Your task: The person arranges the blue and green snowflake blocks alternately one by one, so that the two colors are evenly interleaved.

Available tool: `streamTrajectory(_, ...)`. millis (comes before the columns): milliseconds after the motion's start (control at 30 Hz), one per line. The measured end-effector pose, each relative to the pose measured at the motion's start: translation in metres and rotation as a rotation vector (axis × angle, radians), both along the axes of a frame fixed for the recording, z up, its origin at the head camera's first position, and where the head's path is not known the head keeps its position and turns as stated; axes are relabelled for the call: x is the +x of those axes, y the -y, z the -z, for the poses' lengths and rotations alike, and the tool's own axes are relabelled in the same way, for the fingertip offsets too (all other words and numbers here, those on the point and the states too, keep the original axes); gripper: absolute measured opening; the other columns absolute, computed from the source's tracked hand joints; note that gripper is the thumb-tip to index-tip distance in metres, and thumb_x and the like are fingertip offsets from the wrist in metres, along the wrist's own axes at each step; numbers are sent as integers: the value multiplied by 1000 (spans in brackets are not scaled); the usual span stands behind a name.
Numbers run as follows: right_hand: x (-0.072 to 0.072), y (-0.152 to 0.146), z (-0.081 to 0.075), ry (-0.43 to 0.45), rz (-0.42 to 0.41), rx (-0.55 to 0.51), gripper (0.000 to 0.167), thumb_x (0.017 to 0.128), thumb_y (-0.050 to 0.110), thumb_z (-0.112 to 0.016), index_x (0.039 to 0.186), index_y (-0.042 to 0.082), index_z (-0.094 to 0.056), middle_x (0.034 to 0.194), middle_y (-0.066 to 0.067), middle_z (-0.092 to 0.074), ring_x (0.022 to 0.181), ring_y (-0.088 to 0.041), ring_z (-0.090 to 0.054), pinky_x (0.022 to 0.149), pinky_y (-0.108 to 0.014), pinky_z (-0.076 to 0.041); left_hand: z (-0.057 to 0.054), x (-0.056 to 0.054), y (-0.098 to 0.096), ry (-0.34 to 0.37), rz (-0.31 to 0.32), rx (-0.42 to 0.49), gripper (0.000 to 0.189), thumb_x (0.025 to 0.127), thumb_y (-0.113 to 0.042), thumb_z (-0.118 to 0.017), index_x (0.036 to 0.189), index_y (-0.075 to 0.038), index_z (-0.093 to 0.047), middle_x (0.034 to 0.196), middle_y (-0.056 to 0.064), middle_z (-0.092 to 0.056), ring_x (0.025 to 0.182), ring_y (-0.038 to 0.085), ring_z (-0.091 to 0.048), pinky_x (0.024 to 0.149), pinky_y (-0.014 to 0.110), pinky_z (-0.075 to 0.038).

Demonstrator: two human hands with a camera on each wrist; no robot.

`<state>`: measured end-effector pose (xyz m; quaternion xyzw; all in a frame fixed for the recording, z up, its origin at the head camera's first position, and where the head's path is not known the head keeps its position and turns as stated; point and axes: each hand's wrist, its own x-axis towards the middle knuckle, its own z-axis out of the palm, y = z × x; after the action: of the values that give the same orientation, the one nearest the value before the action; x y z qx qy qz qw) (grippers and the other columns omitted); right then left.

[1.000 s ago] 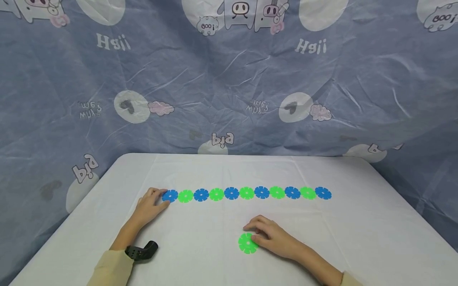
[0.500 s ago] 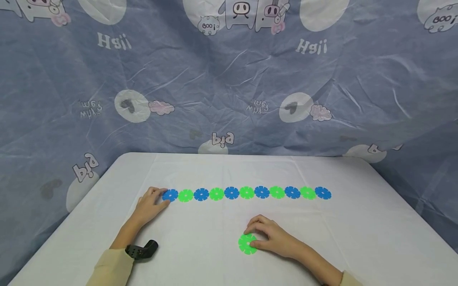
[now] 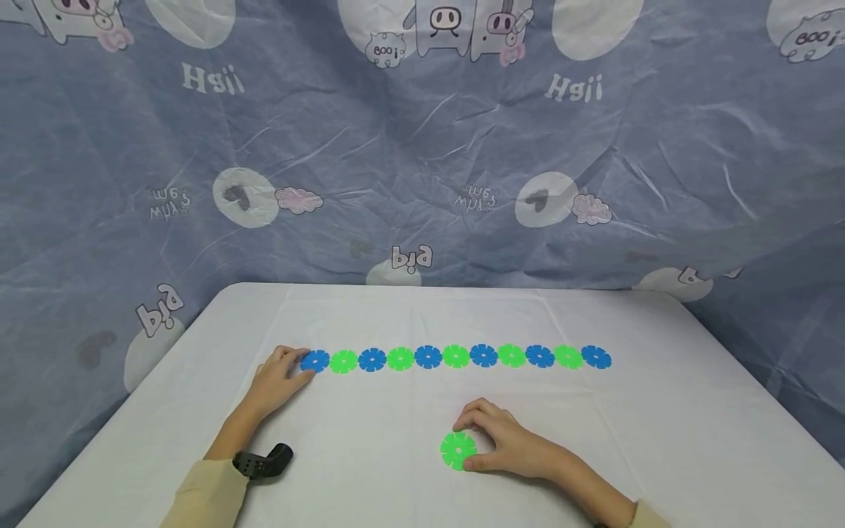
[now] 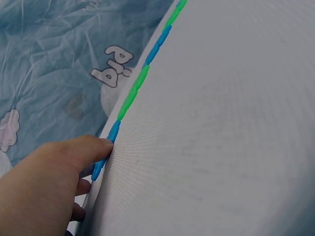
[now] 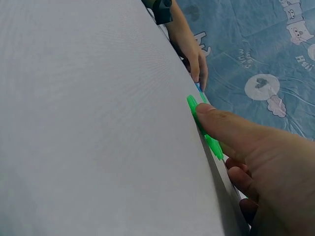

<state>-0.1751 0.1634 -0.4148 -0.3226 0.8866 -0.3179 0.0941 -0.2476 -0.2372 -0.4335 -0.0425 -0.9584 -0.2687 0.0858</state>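
Blue and green notched interlocking discs form one straight alternating row across the table. My left hand [image 3: 272,385] holds the blue disc [image 3: 318,361] at the row's left end between thumb and forefinger. The left wrist view shows that blue disc [image 4: 114,132] edge-on, thumb against its near side. Nearer the front, a separate green disc [image 3: 455,451] is pinched by my right hand [image 3: 515,444], thumb at its lower right rim and forefinger at its top. In the right wrist view the green disc [image 5: 212,145] appears edge-on under the thumb.
A white cloth covers the table [image 3: 370,440]. Behind it hangs a blue-grey printed curtain [image 3: 409,147]. A black wristband [image 3: 262,463] sits on the left wrist, beside a beige sleeve [image 3: 207,495]. The row's right end is a blue disc [image 3: 597,357].
The right thumb has slid from over the green disc down to its lower rim, and the forefinger has come onto its top edge. The left hand and the row have stayed put.
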Motion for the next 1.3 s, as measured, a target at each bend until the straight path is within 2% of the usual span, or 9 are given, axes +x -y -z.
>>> streamTrajectory(167,2,0,1,22,-5,-26,41,75,47,-67,107,29,-50,108,14,-44,102,-4,-39,88,-30,-31,3,1,1,2,1,1,51,86,-33,-57,127,-3,-50,118,18,-47,110,34,-46,88,52,-32)
streamTrajectory(367,5,0,-3,124,23,-44,41,76,42,-68,107,30,-44,97,10,-48,97,-10,-37,83,-27,-31,6,1,2,5,-4,-3,52,86,-34,-57,127,-3,-49,118,17,-47,111,34,-46,90,53,-31)
streamTrajectory(500,6,-1,-7,161,16,-32,40,80,40,-65,108,29,-40,108,12,-58,97,-12,-37,82,-28,-32,6,0,2,5,-5,-3,52,86,-34,-57,128,-4,-49,118,17,-46,111,34,-45,90,53,-31)
streamTrajectory(600,4,-3,-10,172,-12,-48,38,84,36,-62,112,28,-39,103,10,-61,90,-8,-43,80,-26,-34,4,1,1,7,-3,1,52,86,-33,-57,128,-3,-48,118,17,-46,111,34,-45,90,53,-32)
streamTrajectory(733,-2,-9,-15,178,-49,-126,36,89,27,-56,123,23,-44,87,4,-53,76,-4,-47,71,-23,-40,1,1,0,6,1,-1,52,86,-33,-57,128,-3,-48,118,17,-46,110,34,-45,88,52,-32)
streamTrajectory(800,-6,-14,-19,189,-37,-163,37,91,25,-53,127,20,-45,96,1,-54,77,-5,-48,69,-22,-41,0,0,0,5,1,-3,52,86,-33,-56,128,-3,-48,118,17,-46,110,34,-45,88,52,-32)
streamTrajectory(967,-19,-33,-30,200,54,-218,42,93,25,-50,133,16,-42,118,-8,-51,85,-12,-55,74,-26,-43,-1,-2,0,7,2,-3,52,86,-34,-56,128,-4,-48,119,17,-46,110,34,-45,88,52,-32)
streamTrajectory(1133,-35,-60,-36,192,153,-349,44,92,18,-52,131,4,-36,103,-10,-50,82,-9,-57,75,-27,-48,0,-2,0,13,0,-2,53,86,-34,-56,128,-3,-48,120,18,-45,111,35,-45,88,52,-32)
streamTrajectory(1300,-47,-94,-38,134,304,-442,37,92,20,-51,123,2,-38,94,9,-57,81,-7,-57,73,-23,-45,1,-2,0,10,1,-4,52,86,-33,-56,128,-3,-49,119,18,-46,110,34,-45,87,51,-32)
